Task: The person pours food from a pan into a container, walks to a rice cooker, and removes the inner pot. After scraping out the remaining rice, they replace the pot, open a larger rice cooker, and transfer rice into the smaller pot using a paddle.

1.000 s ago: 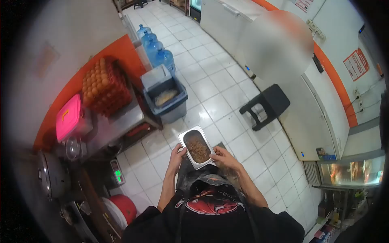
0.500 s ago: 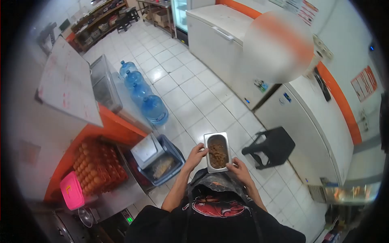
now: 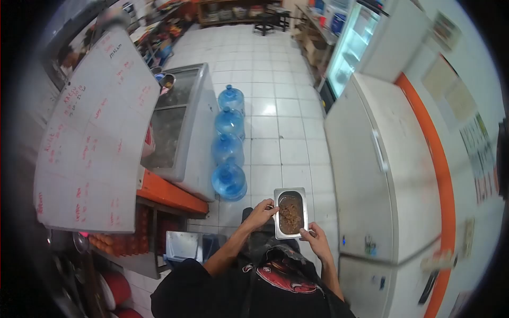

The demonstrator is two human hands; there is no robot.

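A rectangular metal food pan (image 3: 290, 192) with brown, chunky food (image 3: 290, 214) in its lower part is held level in front of my body. My left hand (image 3: 262, 213) grips the pan's left rim, thumb over the edge. At the lower right corner, my right hand (image 3: 316, 239) pinches the rim between thumb and fingers. The undersides of both grips are hidden beneath the pan. Below it hangs the dark apron (image 3: 275, 249) that I wear.
Several blue water jugs (image 3: 228, 180) line the floor beside a glass-topped freezer (image 3: 195, 122) on the left. White chest freezers (image 3: 360, 175) run along the right wall. A whiteboard (image 3: 95, 143) leans out at left, above egg trays (image 3: 119, 244). The tiled aisle (image 3: 265, 122) lies ahead.
My view has turned and moved forward along the aisle, so the jugs and freezers stand nearer. The black stool has left view. Both hands keep hold of the pan.
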